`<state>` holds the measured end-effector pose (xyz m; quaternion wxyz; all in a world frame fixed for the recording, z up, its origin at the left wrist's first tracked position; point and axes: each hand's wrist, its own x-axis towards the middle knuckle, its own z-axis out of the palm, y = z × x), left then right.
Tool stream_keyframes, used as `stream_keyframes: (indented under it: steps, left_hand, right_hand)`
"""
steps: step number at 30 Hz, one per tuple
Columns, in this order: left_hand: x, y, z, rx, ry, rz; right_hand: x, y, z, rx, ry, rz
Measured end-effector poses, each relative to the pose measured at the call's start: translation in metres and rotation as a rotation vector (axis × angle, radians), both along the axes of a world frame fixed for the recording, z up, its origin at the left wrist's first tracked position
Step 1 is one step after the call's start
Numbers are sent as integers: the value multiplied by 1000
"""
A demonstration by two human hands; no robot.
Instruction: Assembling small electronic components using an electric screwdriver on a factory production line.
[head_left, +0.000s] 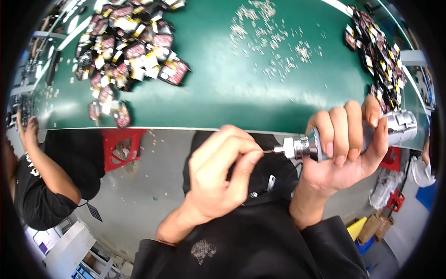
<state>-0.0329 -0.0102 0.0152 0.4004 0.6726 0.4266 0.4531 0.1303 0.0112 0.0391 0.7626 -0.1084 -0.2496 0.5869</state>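
Observation:
My right hand [341,144] wraps round the grey body of a power screwdriver [403,126], held level above my lap at the table's near edge. Its shiny metal chuck [296,148] points left, with a thin bit [269,151] sticking out. At that bit's end, the thumb and forefinger of my left hand [216,169] are pinched together. Whatever lies between those fingertips is too small or hidden to name. Small silvery pieces [274,39], which look like screws, lie scattered on the green table [204,93] beyond my hands.
Black-and-red devices with white and yellow labels form a heap [125,51] at the table's left and another [378,58] at its right. A co-worker's arm [53,169] reaches to the table at far left. Red stools [121,148] and cardboard boxes [371,228] stand below.

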Motion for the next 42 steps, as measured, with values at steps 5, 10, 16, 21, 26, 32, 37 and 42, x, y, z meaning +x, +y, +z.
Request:
stream_keyframes:
  steps: [5, 10, 16, 21, 26, 32, 37, 42]
  left_hand:
    - [4, 0, -1, -99, -63, -110]
    - [-26, 30, 23, 195, 172, 21]
    - [-153, 173, 59, 392, 446, 494]
    - [-308, 346, 32, 276, 711, 762]
    - [-396, 448, -21, 107, 1116, 801]
    - [-445, 514, -35, 150, 1211, 716]
    - [-418, 522, -26, 129, 1155, 801]
    - [-388, 471, -5, 266, 993, 653]
  right_hand:
    - [6, -6, -10, -131, 82, -81]
    - [15, -3, -12, -181, 150, -175]
    - [46, 9, -34, -242, 170, -253]
    - [64, 15, -39, -228, 169, -278]
    - [81, 4, -43, -247, 184, -253]
    - [61, 33, -23, -289, 283, -161]
    - [57, 35, -23, -295, 270, -196]
    - [65, 32, -22, -269, 268, -119]
